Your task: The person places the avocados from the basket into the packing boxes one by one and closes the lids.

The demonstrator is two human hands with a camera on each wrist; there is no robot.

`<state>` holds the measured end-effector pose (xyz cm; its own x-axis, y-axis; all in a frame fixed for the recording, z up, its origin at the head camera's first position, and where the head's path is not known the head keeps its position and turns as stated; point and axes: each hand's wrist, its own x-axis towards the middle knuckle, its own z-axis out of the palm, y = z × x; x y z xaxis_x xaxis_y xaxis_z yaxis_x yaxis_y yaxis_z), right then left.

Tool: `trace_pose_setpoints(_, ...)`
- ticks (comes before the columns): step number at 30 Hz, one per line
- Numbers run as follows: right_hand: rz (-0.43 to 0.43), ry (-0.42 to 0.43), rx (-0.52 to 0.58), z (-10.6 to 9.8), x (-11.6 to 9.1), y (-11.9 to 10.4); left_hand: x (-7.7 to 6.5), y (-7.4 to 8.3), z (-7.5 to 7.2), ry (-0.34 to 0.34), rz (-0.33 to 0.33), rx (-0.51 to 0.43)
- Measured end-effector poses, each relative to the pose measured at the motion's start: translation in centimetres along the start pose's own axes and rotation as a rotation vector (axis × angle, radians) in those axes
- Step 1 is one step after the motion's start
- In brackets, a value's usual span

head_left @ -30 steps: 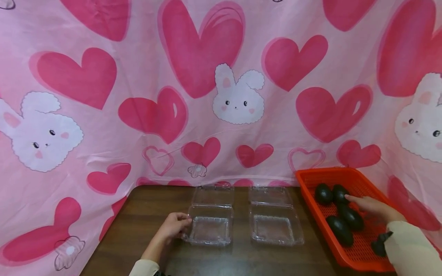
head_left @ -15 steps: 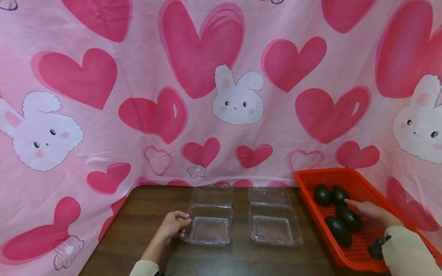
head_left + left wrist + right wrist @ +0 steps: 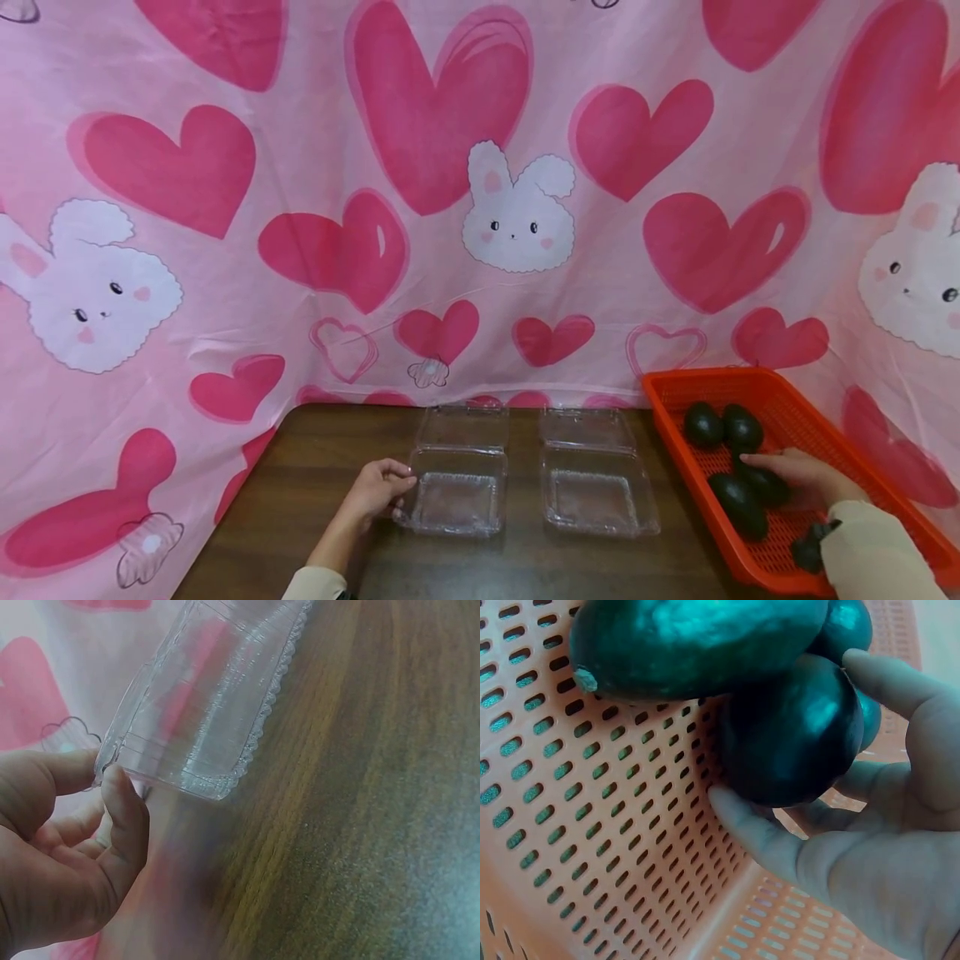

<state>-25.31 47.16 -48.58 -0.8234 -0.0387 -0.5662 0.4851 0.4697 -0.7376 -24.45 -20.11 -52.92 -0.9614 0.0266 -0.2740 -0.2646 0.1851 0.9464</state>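
Note:
My left hand [image 3: 378, 490] pinches the near left corner of a clear plastic clamshell container [image 3: 459, 500], its lid folded back; in the left wrist view the thumb and a finger grip its rim [image 3: 105, 761]. My right hand [image 3: 806, 479] is inside an orange mesh basket [image 3: 780, 546]. Its thumb and fingers curl round a dark green avocado [image 3: 791, 735], which appears to sit among the others. A longer-looking avocado [image 3: 697, 645] lies beside it in the right wrist view. Two more avocados, a left one [image 3: 703, 425] and a right one [image 3: 742, 427], lie farther back.
A second clear clamshell [image 3: 597, 500], lid also folded back, stands on the brown wooden table [image 3: 525, 575] between the first one and the basket. Pink cloth [image 3: 517, 108] with hearts and rabbits hangs behind and at the sides.
My right hand has moved toward me and slightly left, off the back right avocado and onto the nearer middle one. The left hand keeps its pinch on the container.

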Motion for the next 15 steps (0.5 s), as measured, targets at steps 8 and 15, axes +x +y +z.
trace_pose_setpoints(8, -0.042, 0.014, -0.097, 0.24, 0.49, 0.22, -0.11, -0.15, 0.09, -0.005, 0.002, 0.005)
trace_pose_setpoints(15, -0.04, 0.051, -0.146, 0.22, 1.01, 0.6, -0.07, -0.24, 0.08, 0.0, 0.021, 0.003)
